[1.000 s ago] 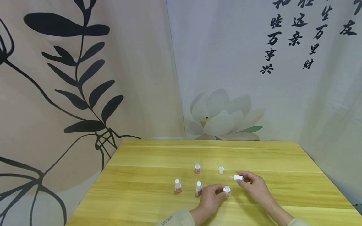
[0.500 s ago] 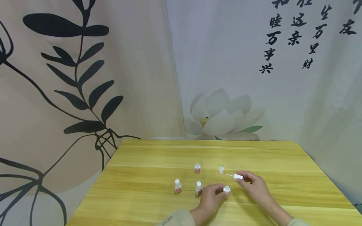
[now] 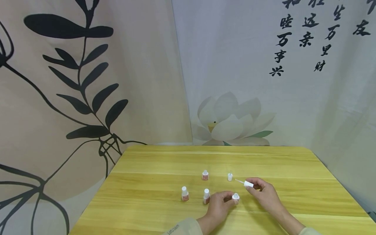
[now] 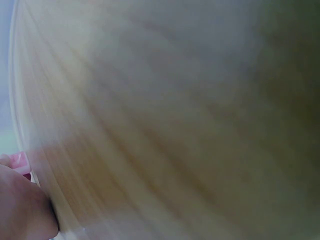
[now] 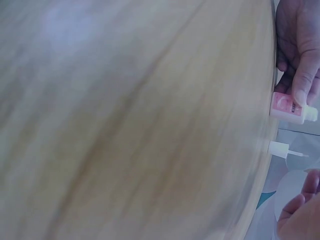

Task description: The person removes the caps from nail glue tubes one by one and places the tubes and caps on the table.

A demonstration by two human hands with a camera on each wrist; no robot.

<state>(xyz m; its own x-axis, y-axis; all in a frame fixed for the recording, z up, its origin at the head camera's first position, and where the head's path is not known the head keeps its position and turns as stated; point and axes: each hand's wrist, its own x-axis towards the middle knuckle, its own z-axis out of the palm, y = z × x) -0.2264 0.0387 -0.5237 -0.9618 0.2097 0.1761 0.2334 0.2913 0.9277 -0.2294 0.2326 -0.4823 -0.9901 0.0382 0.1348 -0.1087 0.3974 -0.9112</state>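
Note:
In the head view my left hand (image 3: 218,207) grips a small uncapped bottle (image 3: 235,197), upright, with white neck and pink label. To its right, my right hand (image 3: 265,197) pinches a white cap (image 3: 248,184) whose thin applicator points left and slightly up, clear of the bottle. Another white cap (image 3: 230,177) stands on the table, applicator upward. The right wrist view shows the gripped bottle (image 5: 287,108), the standing cap (image 5: 278,149) and part of my right hand (image 5: 302,212). At the left wrist view's edge, my left hand (image 4: 25,205) is beside a pink-labelled bottle (image 4: 20,162).
One capped bottle (image 3: 184,193) stands at the left of the wooden table (image 3: 141,182); another (image 3: 207,196) is close beside my left hand. An uncapped bottle (image 3: 205,175) stands farther back. A patterned curtain (image 3: 152,81) hangs behind the table.
The cap in my right hand has tilted, so its applicator tip is higher and a little farther left. My left hand and the bottles have stayed in place.

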